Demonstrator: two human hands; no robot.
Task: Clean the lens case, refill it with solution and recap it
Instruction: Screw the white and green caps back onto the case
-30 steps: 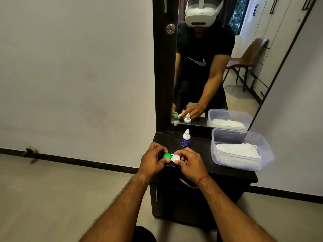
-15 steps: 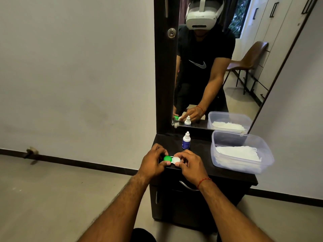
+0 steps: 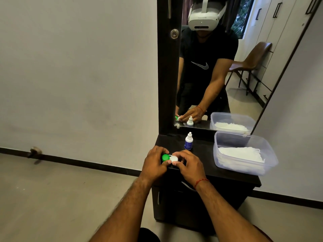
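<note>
The left hand [image 3: 154,163] is curling its fingers round the green cap [image 3: 165,157] and the right hand [image 3: 190,166] is pinching the white cap [image 3: 174,158] of the lens case [image 3: 169,158], held at the front edge of the cabinet top [image 3: 201,154], where a slipping twist is probably risking a drop to the floor

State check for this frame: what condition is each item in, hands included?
lens case: green and white caps both on, held between both hands.
left hand: grips the green-capped end.
right hand: fingers curled round the white-capped end.
solution bottle: upright, capped, untouched.
plastic container: lidless, holding white tissues.
</note>
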